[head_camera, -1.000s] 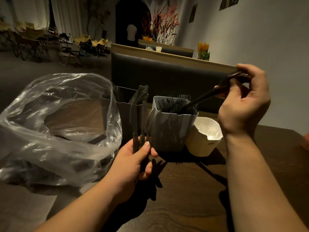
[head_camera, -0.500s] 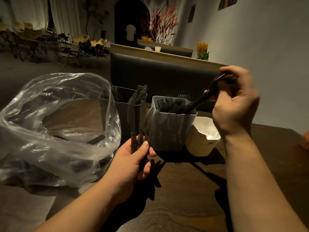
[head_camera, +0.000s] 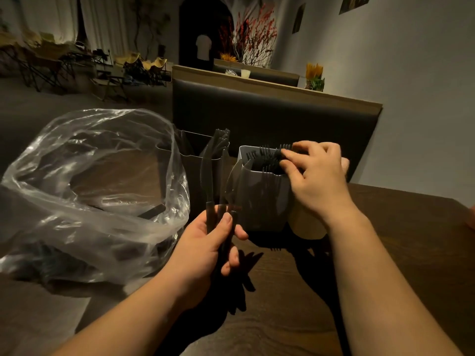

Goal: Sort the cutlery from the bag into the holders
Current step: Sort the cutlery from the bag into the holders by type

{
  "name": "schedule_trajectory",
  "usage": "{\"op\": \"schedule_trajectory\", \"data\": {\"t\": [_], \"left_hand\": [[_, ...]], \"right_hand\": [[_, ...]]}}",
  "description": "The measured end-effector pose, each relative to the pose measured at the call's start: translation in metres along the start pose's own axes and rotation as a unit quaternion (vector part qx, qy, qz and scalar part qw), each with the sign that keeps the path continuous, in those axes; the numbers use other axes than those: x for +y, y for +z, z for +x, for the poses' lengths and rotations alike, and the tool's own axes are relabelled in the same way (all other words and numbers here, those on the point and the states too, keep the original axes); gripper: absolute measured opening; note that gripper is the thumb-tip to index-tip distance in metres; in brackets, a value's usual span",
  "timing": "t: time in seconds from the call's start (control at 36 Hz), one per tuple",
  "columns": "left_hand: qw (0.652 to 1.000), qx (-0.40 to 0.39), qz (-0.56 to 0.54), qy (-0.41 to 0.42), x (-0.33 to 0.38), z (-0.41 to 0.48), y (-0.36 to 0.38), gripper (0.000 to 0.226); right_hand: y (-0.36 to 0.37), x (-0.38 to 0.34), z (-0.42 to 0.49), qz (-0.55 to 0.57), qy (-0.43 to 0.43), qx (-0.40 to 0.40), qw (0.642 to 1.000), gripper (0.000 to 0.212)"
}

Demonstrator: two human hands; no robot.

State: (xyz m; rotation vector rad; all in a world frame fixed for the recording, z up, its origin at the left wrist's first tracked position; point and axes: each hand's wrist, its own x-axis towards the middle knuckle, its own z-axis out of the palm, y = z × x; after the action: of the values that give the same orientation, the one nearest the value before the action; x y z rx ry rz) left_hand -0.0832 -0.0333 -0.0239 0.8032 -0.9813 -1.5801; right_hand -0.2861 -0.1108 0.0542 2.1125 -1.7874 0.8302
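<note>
Holding a bundle of black knives (head_camera: 208, 181) by the handles, the left hand (head_camera: 205, 245) has fingers and thumb curled round them. The blades stand up just ahead of the hand, in front of the dark holder (head_camera: 190, 160), which carries more knives. The right hand (head_camera: 317, 183) lies over the mouth of the grey holder (head_camera: 262, 201), fingers half bent, fingertips (head_camera: 284, 152) on the heads of the black forks (head_camera: 267, 155) packed inside. Whether a fork is pinched beneath them: cannot tell. A clear plastic bag (head_camera: 84, 181) slumps on the counter (head_camera: 398, 253) outboard of the left hand, with dark pieces lying in it.

Handling, as judged: the pieces look like thin plastic, so light, a little springy, and smooth enough to slide on each other in a bundle. Take hold low on the handles with a full wrap, because a loose grip would let the bundle fan out. Serrations and tines snag their neighbours, so lower each piece handle-first, straight down.
</note>
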Motion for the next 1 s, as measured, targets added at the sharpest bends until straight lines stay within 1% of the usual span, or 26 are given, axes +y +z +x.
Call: {"op": "schedule_trajectory", "data": {"t": [0.06, 0.08, 0.11, 0.14, 0.19, 0.22, 0.25, 0.31, 0.36, 0.42, 0.47, 0.53, 0.67, 0.78, 0.92, 1.0], "left_hand": [[1.0, 0.002, 0.001, 0.002, 0.0, 0.0, -0.001, 0.03], [1.0, 0.001, 0.001, 0.001, 0.0, 0.0, 0.0, 0.027], [1.0, -0.001, -0.003, 0.001, 0.0, 0.001, 0.0, 0.025], [1.0, -0.005, -0.008, 0.002, 0.0, 0.001, 0.0, 0.024], [1.0, -0.017, -0.015, 0.003, 0.0, 0.001, 0.0, 0.022], [1.0, -0.024, -0.017, 0.004, 0.0, 0.0, 0.0, 0.02], [0.999, -0.029, -0.02, 0.007, 0.0, 0.0, 0.0, 0.02], [0.999, -0.035, -0.031, 0.009, 0.0, -0.001, 0.0, 0.025], [0.998, -0.034, -0.048, -0.002, 0.001, -0.002, 0.0, 0.04], [0.997, -0.04, -0.061, -0.023, 0.001, -0.003, 0.001, 0.059], [0.996, -0.047, -0.065, -0.034, 0.0, -0.003, 0.0, 0.069], [0.997, -0.041, -0.058, -0.039, -0.001, -0.003, -0.001, 0.068], [0.998, -0.003, 0.019, -0.055, -0.002, -0.001, 0.002, 0.055], [0.996, 0.013, 0.016, -0.082, -0.003, 0.001, 0.003, 0.05], [0.991, 0.009, 0.003, -0.136, -0.002, 0.004, -0.002, 0.056], [0.991, 0.004, 0.038, -0.131, -0.005, 0.005, -0.005, 0.06]], "right_hand": [[-0.004, -0.001, -0.001, -0.039, 0.001, -0.04, 0.998, 0.039], [-0.008, -0.002, -0.001, -0.04, 0.0, -0.042, 0.998, 0.04], [-0.011, -0.005, -0.001, -0.025, -0.001, -0.026, 0.999, 0.041], [-0.015, -0.009, -0.002, 0.005, -0.003, 0.002, 1.0, 0.04], [-0.021, -0.021, -0.003, 0.099, -0.008, 0.055, 0.994, 0.032], [-0.023, -0.029, -0.004, 0.159, -0.003, 0.053, 0.986, 0.026], [-0.025, -0.037, -0.006, 0.219, 0.012, 0.027, 0.975, 0.022], [-0.027, -0.05, -0.009, 0.316, 0.056, -0.069, 0.945, 0.022], [-0.022, -0.059, -0.013, 0.362, 0.074, -0.154, 0.916, 0.018], [-0.017, -0.064, -0.016, 0.385, 0.066, -0.178, 0.903, 0.013], [-0.012, -0.067, -0.018, 0.415, 0.066, -0.184, 0.889, 0.017], [-0.008, -0.068, -0.019, 0.435, 0.068, -0.187, 0.878, 0.019], [-0.003, -0.072, -0.02, 0.472, 0.079, -0.192, 0.857, 0.018], [-0.003, -0.076, -0.023, 0.494, 0.091, -0.19, 0.843, 0.018], [-0.005, -0.08, -0.023, 0.516, 0.109, -0.166, 0.833, 0.016], [-0.008, -0.08, -0.023, 0.51, 0.114, -0.182, 0.833, 0.015]]}}
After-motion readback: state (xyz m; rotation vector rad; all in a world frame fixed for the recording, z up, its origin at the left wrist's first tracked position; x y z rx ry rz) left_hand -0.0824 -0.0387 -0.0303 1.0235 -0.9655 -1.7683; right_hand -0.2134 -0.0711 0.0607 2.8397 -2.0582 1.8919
